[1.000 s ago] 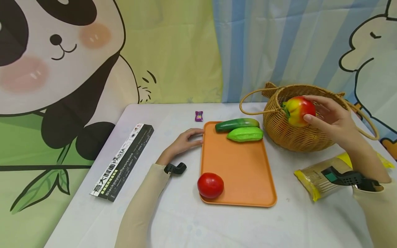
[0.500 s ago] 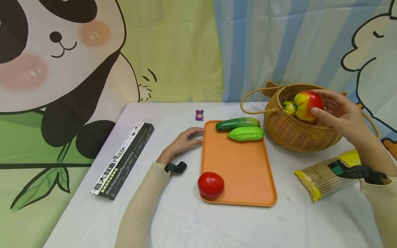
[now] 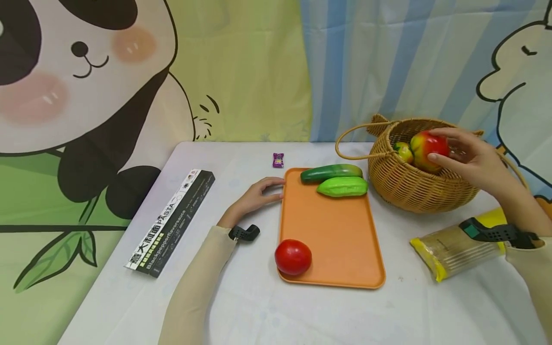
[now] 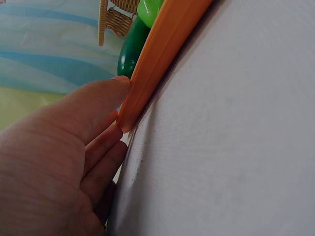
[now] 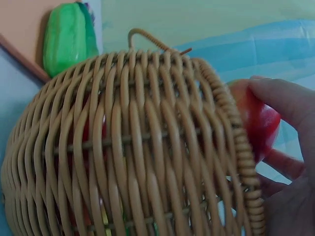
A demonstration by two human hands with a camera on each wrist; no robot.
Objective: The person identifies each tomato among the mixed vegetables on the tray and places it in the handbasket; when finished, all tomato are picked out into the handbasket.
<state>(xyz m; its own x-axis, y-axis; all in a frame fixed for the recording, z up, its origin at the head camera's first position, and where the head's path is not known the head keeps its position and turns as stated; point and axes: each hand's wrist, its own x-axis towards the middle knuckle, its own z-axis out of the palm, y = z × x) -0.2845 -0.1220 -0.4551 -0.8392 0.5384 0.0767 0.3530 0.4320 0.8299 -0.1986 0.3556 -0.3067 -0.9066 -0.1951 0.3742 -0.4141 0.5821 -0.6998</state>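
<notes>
In the head view my right hand (image 3: pixel 472 158) holds a round red-and-yellow fruit (image 3: pixel 424 146) between thumb and fingers, at the opening of a wicker basket (image 3: pixel 418 191). In the right wrist view the basket's woven side hides part of the fruit (image 5: pixel 258 120). A yellow-green fruit or vegetable (image 3: pixel 403 151) lies in the basket beside it. My left hand (image 3: pixel 256 195) touches the left edge of an orange tray (image 3: pixel 332 230) with relaxed fingertips. On the tray lie a dark green cucumber (image 3: pixel 331 172), a light green ridged vegetable (image 3: pixel 342 187) and a red tomato (image 3: pixel 293 257).
A long black-and-white pasta box (image 3: pixel 170 223) lies at the left of the table. A small purple wrapped candy (image 3: pixel 278 160) is behind the tray. Below the basket lies a yellow-ended pack of noodles (image 3: pixel 453 249), partly under my right wrist. The basket's handle (image 3: pixel 340 148) sticks out leftward.
My right hand has moved right, then slightly down, with the red-and-yellow fruit, lowering it into the basket's opening. More of the yellow-green item now shows. My left hand stays at the tray edge.
</notes>
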